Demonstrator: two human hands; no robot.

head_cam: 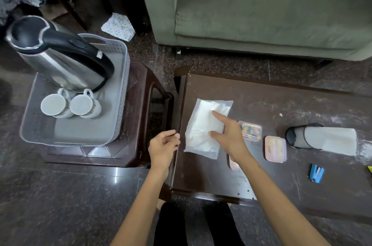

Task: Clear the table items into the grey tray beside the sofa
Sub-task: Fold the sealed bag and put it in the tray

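A white plastic pouch (pixel 203 123) lies near the left end of the dark brown table (pixel 281 109). My right hand (pixel 227 135) rests on the pouch's right side, index finger stretched over it and thumb against its edge. My left hand (pixel 163 147) hovers at the table's left edge, fingers loosely curled, holding nothing. The grey tray (pixel 118 92) sits on a brown stool to the left and holds a steel kettle (pixel 56 54) and two white cups (pixel 70 105).
On the table lie a clear small box (pixel 250 130), a pink box (pixel 275 149), another pink box (pixel 233 163) partly under my wrist, a black mesh holder with white paper (pixel 322 138) and a blue stapler (pixel 316 173). A green sofa (pixel 261 8) stands behind.
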